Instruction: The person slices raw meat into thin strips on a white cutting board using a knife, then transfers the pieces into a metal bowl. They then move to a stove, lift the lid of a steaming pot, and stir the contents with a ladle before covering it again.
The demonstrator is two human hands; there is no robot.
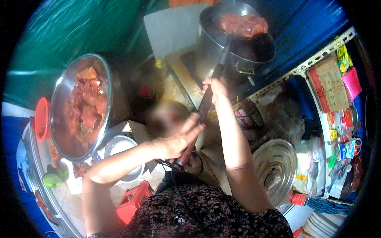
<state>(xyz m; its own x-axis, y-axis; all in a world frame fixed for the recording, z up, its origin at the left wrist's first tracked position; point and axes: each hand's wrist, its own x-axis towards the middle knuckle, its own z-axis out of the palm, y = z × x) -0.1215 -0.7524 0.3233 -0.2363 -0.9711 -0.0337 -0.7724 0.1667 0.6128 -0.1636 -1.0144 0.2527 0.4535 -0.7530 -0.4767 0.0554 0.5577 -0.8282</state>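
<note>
My right hand (215,89) grips the upper part of the dark handle of a long-handled cooking utensil (205,104). Closer to my body, my left hand (178,141) lies across the lower handle, its fingers wrapped loosely over it. The far end of the utensil reaches into a big metal stockpot (238,56) holding dark liquid. Large pieces of reddish-brown meat (244,25) are heaped at that end and hide the utensil's head. To the left is a wide steel bowl (56,131) with chunks of cooked meat (89,104) in it.
White bowls (119,145) are stacked below the steel bowl. A red plastic stool (135,199) stands by my left side, and a large round metal lid (279,166) by my right. A grey panel (175,29) stands beside the pot. Shelving with a cardboard box (329,84) runs along the right.
</note>
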